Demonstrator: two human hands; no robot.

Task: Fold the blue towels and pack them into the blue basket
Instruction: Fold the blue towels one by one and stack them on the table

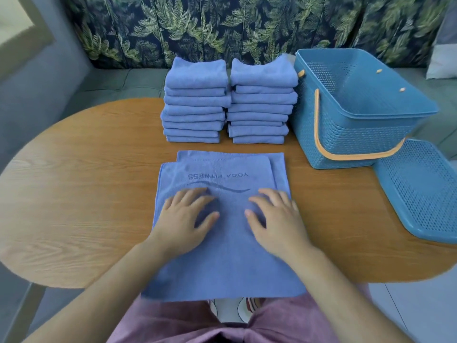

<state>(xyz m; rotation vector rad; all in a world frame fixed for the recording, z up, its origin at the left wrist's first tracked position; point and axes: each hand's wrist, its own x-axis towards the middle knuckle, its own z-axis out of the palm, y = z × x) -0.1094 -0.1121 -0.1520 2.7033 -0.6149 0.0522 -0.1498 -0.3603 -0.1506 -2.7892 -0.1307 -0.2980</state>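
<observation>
All fingers [193,198] lie flat atop the towel [222,268].

I find the frame bright and evenly lit, without glare. A washed-out patch sits at upper left. Soft, faint shadows lie under the left hand [184,219] and right hand [275,220] on the towel [222,263]. The counter [86,181] bows and smears toward the left edge. The centre is slightly soft.
</observation>
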